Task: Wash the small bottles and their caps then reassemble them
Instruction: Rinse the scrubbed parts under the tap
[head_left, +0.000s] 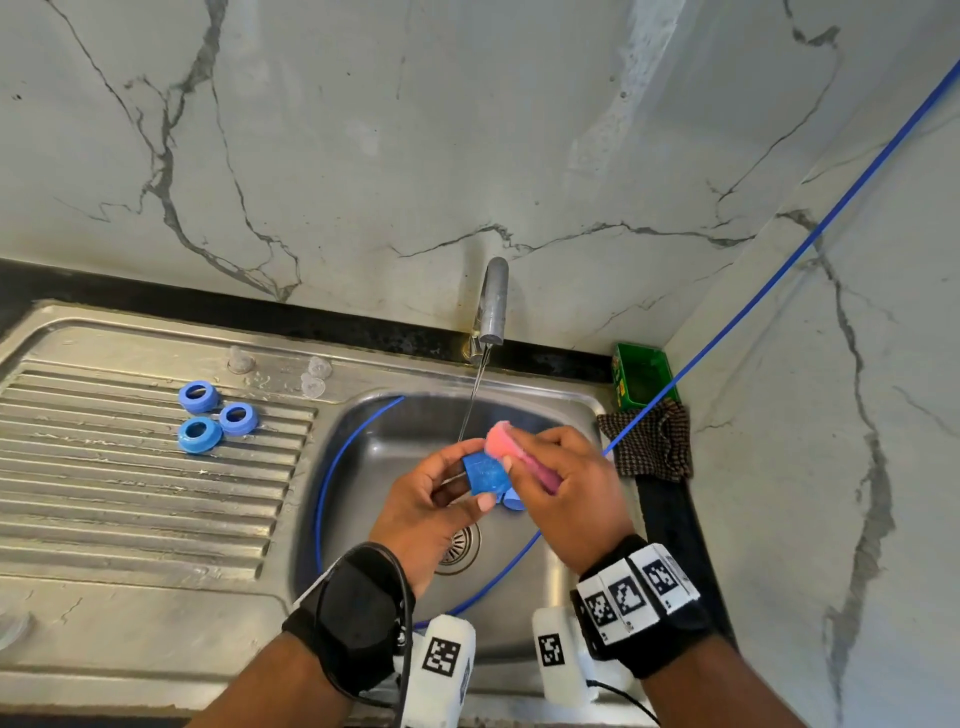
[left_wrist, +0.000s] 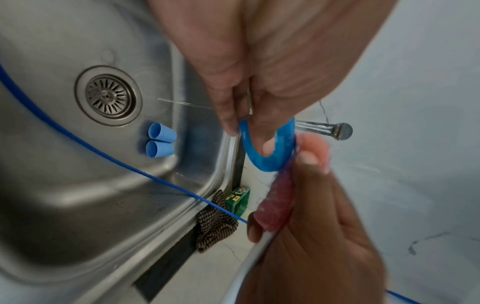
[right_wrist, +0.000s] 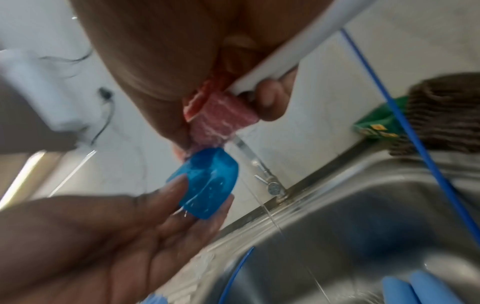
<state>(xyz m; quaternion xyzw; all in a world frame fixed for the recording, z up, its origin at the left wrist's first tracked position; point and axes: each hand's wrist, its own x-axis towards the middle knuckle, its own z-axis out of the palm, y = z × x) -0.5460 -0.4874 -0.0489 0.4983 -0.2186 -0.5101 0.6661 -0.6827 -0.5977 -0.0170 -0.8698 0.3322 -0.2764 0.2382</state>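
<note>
Blue translucent plastic, wet and soap-flecked: the small bottle sits over the sink basin, pinched in our left hand, thumb on one side, fingertips curled round the far wall. Left wrist view shows a finger hooked inside the open mouth. Our right hand closes round the pink sponge, thumb and fingers squeezing it, its end pressed against the bottle's 1 o'clock side

We judge the bottle light, thin-walled, a bit springy, and slick with suds; best held across the body with one finger inside the rim, not by the wet base

Below the hands, two pale blue caps lie side by side on the basin floor, at 5 o'clock from the drain. A blue cord loops round the basin

Further out, at 10 o'clock, three blue rings lie clustered on the ribbed drainboard. At 12 o'clock the tap runs a thin stream just beside the sponge. At 2 o'clock, a checked cloth and a green box in the corner
</note>
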